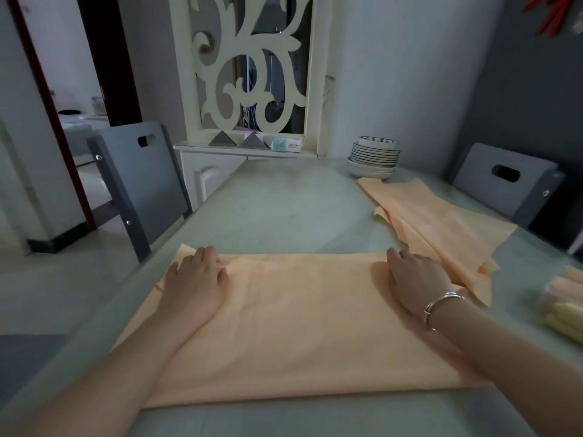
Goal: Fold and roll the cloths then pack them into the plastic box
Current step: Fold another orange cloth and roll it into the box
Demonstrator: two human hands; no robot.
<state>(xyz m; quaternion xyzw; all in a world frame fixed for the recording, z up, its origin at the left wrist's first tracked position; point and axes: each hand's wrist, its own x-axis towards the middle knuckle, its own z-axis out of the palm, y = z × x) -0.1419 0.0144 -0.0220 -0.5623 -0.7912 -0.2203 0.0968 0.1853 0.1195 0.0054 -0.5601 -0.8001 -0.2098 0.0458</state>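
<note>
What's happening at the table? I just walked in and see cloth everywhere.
A person is folding a peach cloth spread on the table. The left hand and right hand both press flat near its far edge. A second cloth lies to the right, not yet rolled. At the right edge, a plastic box seems to hold some rolled cloths already, though it is blurred.

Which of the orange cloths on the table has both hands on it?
The near orange cloth, spread flat under the left hand and right hand; the far orange cloth lies untouched.
</note>
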